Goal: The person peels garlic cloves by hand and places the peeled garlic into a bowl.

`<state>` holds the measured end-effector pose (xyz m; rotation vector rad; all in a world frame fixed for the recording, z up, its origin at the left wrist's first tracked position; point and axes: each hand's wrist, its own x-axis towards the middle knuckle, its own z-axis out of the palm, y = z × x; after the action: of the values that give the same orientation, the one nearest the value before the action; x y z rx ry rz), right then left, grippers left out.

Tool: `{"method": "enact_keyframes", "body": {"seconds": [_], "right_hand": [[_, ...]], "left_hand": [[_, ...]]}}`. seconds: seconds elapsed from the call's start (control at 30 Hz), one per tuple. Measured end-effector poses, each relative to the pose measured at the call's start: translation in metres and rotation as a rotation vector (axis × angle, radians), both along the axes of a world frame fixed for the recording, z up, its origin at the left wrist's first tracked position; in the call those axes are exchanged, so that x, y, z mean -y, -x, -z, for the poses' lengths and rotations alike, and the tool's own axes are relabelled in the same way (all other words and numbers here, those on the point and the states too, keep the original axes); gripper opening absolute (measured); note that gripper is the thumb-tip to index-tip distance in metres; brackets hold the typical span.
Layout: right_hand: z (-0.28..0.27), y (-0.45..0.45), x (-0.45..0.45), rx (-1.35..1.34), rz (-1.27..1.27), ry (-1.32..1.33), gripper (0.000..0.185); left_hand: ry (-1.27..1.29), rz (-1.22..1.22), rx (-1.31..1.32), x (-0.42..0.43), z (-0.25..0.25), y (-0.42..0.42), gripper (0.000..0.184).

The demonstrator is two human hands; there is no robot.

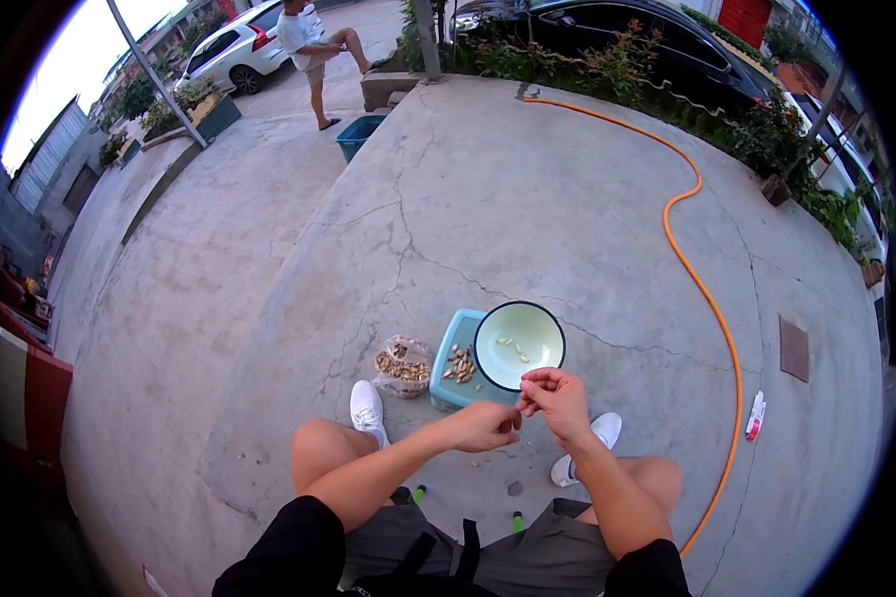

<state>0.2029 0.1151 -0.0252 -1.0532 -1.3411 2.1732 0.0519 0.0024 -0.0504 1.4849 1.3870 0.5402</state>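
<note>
My left hand (486,426) has its fingers curled in a pinch, just in front of a teal plastic stool (450,396). Fingertips of my right hand (558,400) are pinched together beside it, by the near rim of the bowl. What either hand holds is too small to make out. The pale enamel bowl (533,323) with a dark rim rests on the stool, with several whitish peeled cloves (513,346), probably garlic, inside. Left of it on the stool lie brownish unpeeled cloves (459,364). A clear plastic bag (402,366) of similar cloves stands on the ground beside the stool.
An orange hose (702,274) curves along the right side of the cracked concrete. A small white-and-pink packet (756,416) lies beyond it. Farther off are a blue bin (359,136), a standing person (314,60), parked cars and plants. My white shoes (367,408) flank the stool.
</note>
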Motion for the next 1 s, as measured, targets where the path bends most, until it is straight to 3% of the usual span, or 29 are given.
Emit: {"method": "enact_keyframes", "body": {"seconds": [0.13, 0.33, 0.47, 0.53, 0.57, 0.63, 0.67, 0.77, 1.0], "right_hand": [[0.012, 0.002, 0.003, -0.048, -0.011, -0.068, 0.014], [0.015, 0.005, 0.004, -0.018, -0.013, -0.194, 0.013], [0.018, 0.006, 0.001, 0.120, -0.060, -0.253, 0.015], [0.017, 0.007, 0.000, 0.128, -0.079, -0.296, 0.016], [0.016, 0.009, 0.001, 0.109, -0.072, -0.247, 0.016], [0.008, 0.011, 0.003, 0.076, -0.068, -0.167, 0.013], [0.005, 0.013, 0.000, 0.075, -0.066, -0.170, 0.013], [0.005, 0.011, 0.001, 0.009, -0.110, -0.098, 0.012], [-0.005, 0.008, -0.005, -0.076, -0.194, 0.078, 0.013]], "left_hand": [[0.007, 0.246, -0.161, 0.010, 0.004, 0.000, 0.035], [-0.078, 0.358, -0.412, 0.018, 0.023, 0.004, 0.038], [-0.119, 0.336, -0.466, 0.012, 0.007, 0.013, 0.037], [-0.037, 0.032, -0.432, 0.006, -0.016, 0.016, 0.034], [-0.041, 0.031, -0.434, 0.003, -0.020, 0.019, 0.034], [-0.096, -0.242, -0.175, -0.002, -0.026, 0.025, 0.028], [-0.100, -0.241, -0.176, -0.006, -0.028, 0.028, 0.028], [-0.111, -0.408, 0.276, -0.005, -0.027, 0.027, 0.021], [-0.033, -0.473, 0.499, -0.008, -0.021, 0.034, 0.014]]}}
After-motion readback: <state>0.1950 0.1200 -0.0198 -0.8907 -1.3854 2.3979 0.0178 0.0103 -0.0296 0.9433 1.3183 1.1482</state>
